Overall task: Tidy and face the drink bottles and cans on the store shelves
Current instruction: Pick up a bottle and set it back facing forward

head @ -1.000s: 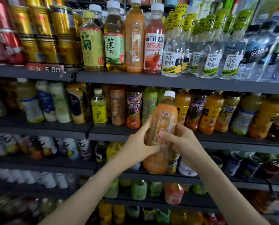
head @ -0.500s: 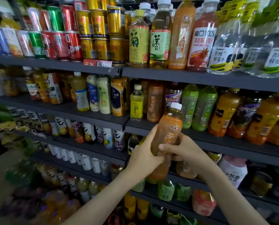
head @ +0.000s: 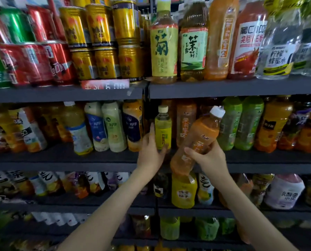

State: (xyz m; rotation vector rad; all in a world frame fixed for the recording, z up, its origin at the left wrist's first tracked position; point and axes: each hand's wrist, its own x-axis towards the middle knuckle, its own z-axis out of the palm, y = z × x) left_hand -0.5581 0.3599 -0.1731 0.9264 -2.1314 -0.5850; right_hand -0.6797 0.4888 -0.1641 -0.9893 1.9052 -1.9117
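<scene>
Shelves (head: 241, 88) of drinks fill the frame. At centre, right hand (head: 209, 159) grasps a tilted orange bottle (head: 200, 136), cap pointing upper right; left hand (head: 151, 153) clasps a small yellow bottle (head: 162, 129) on the middle shelf (head: 96, 157).

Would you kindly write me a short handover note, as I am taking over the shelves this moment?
Left hand: at the small yellow bottle on the second shelf, thumb over its base; grip unclear from blur.
Right hand: holds the orange tea bottle tilted, cap up-right, off the shelf.
Done: green bottles beside it stand upright, labels out.
Left: probably shelve the orange tea bottle upright, label out; face the yellow one.
</scene>
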